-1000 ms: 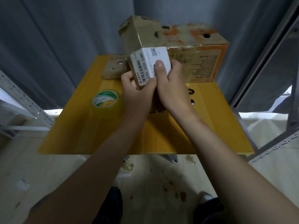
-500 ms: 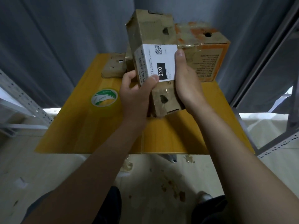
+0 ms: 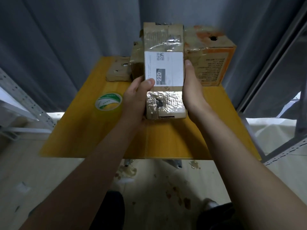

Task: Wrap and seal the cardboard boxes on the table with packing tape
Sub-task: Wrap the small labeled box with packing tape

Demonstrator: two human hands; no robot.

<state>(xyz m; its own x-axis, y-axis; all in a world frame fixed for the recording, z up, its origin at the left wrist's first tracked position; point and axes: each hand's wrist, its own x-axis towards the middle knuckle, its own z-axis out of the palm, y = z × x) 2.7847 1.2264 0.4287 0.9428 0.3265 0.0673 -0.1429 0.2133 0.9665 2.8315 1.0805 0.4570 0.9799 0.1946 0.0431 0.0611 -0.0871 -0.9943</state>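
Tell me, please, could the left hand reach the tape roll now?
Probably yes, once freed: the left hand grips the labelled box, but the tape roll lies just beside that hand on the table, nothing between.

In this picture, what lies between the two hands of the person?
In the head view, the cardboard box with the white label lies between the left hand and the right hand; both hold its sides.

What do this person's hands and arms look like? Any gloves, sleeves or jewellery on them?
The left hand and the right hand are both bare: no gloves, and no rings on the fingers that show. The forearms are uncovered as well, with no sleeve, watch or wristband in view.
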